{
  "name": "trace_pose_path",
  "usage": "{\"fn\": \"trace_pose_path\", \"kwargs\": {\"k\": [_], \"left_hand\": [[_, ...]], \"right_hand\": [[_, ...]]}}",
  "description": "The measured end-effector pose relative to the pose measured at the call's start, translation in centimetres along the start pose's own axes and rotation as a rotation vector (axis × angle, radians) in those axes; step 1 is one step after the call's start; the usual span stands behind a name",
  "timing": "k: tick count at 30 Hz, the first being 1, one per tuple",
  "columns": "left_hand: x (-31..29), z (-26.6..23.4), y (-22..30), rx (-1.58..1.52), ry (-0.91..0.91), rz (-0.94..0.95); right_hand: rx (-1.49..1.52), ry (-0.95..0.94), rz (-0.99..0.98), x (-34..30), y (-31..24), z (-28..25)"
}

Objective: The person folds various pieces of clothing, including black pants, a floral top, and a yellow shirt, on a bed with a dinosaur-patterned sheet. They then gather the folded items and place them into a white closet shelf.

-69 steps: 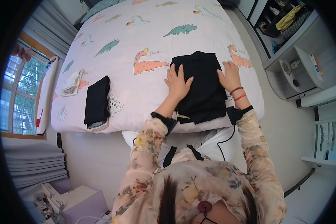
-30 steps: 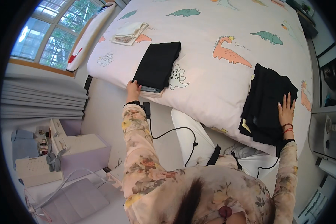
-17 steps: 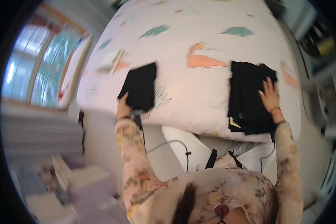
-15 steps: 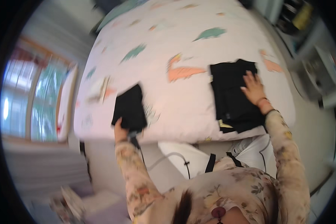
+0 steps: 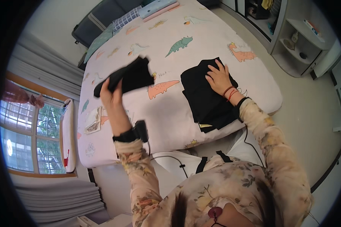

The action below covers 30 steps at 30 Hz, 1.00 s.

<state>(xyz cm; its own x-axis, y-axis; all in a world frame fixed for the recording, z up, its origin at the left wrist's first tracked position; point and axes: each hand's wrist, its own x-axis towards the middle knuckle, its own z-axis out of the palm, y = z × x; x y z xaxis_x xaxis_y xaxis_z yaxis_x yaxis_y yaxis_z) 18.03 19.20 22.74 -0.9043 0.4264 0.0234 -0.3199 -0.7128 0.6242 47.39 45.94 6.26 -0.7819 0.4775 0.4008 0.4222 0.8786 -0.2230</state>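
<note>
My left hand [image 5: 111, 94] grips a small folded black garment [image 5: 134, 75] by its near left part and holds it up over the bed; which kind of garment cannot be made out. Its shadow falls on the sheet beside it. On the right, my right hand [image 5: 219, 79] lies with fingers spread on top of a stack of folded black clothes [image 5: 202, 98]. A bit of yellow cloth [image 5: 205, 126] peeks out at the stack's near edge. Both rest on a pale pink dinosaur-print bed sheet [image 5: 166, 130].
A small folded whitish cloth [image 5: 93, 120] lies at the bed's left side. Pillows [image 5: 127, 18] and a dark headboard [image 5: 98, 24] are at the far end. A window [image 5: 32, 128] stands left, a shelf unit [image 5: 301, 47] right. A cable [image 5: 170, 157] hangs near my body.
My left hand has lifted the small black garment up and away from me, off the sheet. My right hand stays on the stack. The view has shifted.
</note>
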Motion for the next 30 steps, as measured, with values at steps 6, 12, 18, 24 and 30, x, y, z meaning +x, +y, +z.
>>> {"fn": "trace_pose_path", "kwargs": {"k": [6, 12, 18, 24, 30], "left_hand": [[-4.8, 10.1, -9.9, -0.137, -0.232, 0.131], [-19.8, 3.2, -25.0, -0.153, 0.087, -0.236], [-21.7, -3.9, -24.4, -0.107, 0.078, -0.639], [-15.3, -2.8, -21.5, 0.41, -0.17, -0.538], [-16.0, -1.4, -20.8, 0.45, -0.174, -0.509]], "right_hand": [[1.974, -0.331, 0.559, 1.3, -2.7, -6.9], [2.223, -0.357, 0.615, -1.3, 3.1, -6.1], [1.36, -0.372, 0.53, -3.4, 6.0, -1.4], [0.887, -0.343, 0.255, 1.3, 6.7, -0.3], [0.993, -0.287, 0.206, 2.4, 3.9, -6.7]]}}
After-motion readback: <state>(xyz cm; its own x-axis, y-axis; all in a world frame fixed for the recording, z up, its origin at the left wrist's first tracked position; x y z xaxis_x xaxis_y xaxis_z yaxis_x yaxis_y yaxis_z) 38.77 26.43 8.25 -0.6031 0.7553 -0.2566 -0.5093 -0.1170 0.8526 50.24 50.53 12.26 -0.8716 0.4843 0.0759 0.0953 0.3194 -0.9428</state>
